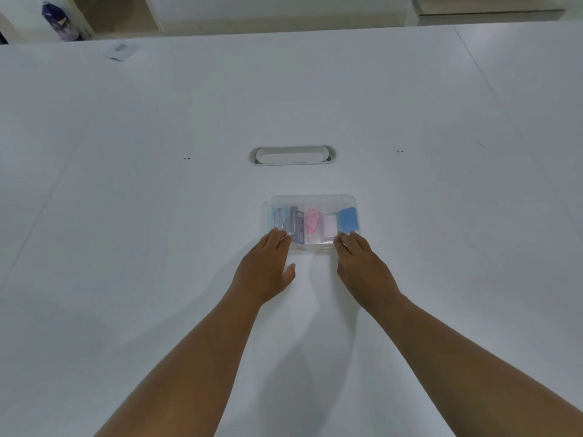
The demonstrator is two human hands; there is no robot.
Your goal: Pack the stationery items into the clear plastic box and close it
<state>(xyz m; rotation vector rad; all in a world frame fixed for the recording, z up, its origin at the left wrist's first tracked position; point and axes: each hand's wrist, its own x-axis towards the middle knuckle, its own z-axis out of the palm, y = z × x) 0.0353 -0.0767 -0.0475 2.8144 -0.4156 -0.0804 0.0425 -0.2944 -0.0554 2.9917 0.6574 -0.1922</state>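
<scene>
Here the clear plastic box (313, 223) lies flat on the white worktop (157, 216), lid down, with the stationery items (312, 223) showing through it. The left hand (267, 268) rests flat on its 7 o'clock corner and the right hand (362, 266) on its 5 o'clock corner, each with fingers (279, 236) stretched out, side by side, pinching nothing. At 12 o'clock from the box sits an oval cable slot (292, 155).

You see a clear, glossy plastic box (312, 201) on a smooth, matt white table (157, 216). Behind the box, the table's oval insert (292, 155) looks like smooth plastic. Inside the box, the pink piece (312, 220) and blue piece (348, 219) seem plastic, though blurred.
</scene>
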